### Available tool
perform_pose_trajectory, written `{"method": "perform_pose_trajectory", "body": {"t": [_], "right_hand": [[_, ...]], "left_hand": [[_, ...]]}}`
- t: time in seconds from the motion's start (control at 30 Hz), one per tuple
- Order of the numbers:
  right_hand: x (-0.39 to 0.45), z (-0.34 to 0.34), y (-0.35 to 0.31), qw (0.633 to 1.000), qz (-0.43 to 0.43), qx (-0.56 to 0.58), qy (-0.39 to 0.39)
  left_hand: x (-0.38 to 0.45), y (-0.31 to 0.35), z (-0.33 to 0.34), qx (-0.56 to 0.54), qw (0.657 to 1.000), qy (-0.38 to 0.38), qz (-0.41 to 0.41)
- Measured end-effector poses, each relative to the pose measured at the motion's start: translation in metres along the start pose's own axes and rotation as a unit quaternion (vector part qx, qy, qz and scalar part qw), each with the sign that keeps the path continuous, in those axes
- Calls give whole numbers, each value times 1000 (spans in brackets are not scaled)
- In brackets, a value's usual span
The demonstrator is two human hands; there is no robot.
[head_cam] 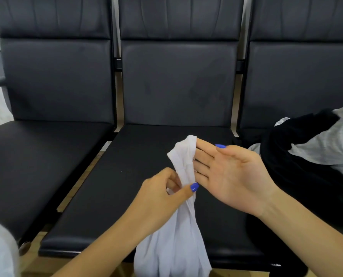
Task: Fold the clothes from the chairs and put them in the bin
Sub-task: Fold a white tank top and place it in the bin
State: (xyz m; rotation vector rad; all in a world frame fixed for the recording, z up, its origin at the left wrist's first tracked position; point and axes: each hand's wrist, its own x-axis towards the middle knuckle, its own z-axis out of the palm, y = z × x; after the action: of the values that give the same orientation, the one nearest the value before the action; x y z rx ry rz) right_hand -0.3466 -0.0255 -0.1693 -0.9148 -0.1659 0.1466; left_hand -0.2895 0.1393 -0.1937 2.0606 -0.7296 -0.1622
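Here the left hand pinched a white cloth above the middle seat; its fingertips were partly hidden by the fabric. The right hand was open, fingers straight against the cloth's top. The cloth's lower end ran off frame. Black garment and grey garment lay heaped on the right seat, cut off at the edge.

Bunched white garment, upright above middle chair
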Motion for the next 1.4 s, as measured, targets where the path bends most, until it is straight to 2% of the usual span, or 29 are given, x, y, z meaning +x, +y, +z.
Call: {"method": "perform_pose_trajectory", "body": {"t": [0.07,0.13,0.3,0.37,0.43,0.53,0.6,0.63,0.7,0.77,0.9,1.0,1.07,1.13,1.27,1.4], "right_hand": [[0,-1,0,1000,6,3,-6],[0,0,0,1000,7,5,-11],[-1,0,4,999,5,-45,18],[0,0,6,999,1,6,52],[0,0,7,993,-15,70,93],[-2,4,5,988,-8,68,140],[-1,3,8,986,21,2,168],[1,0,12,979,36,-68,189],[4,-10,23,934,55,-264,235],[7,-17,34,894,58,-369,247],[19,-28,49,921,102,-335,170],[28,-28,59,877,164,-439,105],[30,-24,63,857,169,-476,99],[30,-24,61,859,162,-470,122],[26,-29,51,922,158,-316,157],[14,-36,40,929,219,-255,157]], "left_hand": [[1,-1,0,-45,999,-14,-22],[2,1,-4,-79,997,-12,-12],[-2,11,-17,-226,974,32,8],[-2,12,-23,-299,954,36,8],[-3,13,-30,-396,918,36,-7],[-2,14,-42,-489,870,37,-51],[-1,13,-48,-518,852,26,-70],[-1,12,-50,-528,845,19,-77],[-2,12,-52,-553,828,7,-96],[-5,14,-54,-578,808,-4,-113],[-10,15,-59,-621,772,-23,-134],[-12,14,-63,-628,765,-31,-140],[-12,13,-63,-627,765,-28,-144],[-11,15,-64,-632,761,-27,-141],[-8,9,-64,-641,756,-15,-133],[-8,8,-61,-650,747,9,-137]]}}
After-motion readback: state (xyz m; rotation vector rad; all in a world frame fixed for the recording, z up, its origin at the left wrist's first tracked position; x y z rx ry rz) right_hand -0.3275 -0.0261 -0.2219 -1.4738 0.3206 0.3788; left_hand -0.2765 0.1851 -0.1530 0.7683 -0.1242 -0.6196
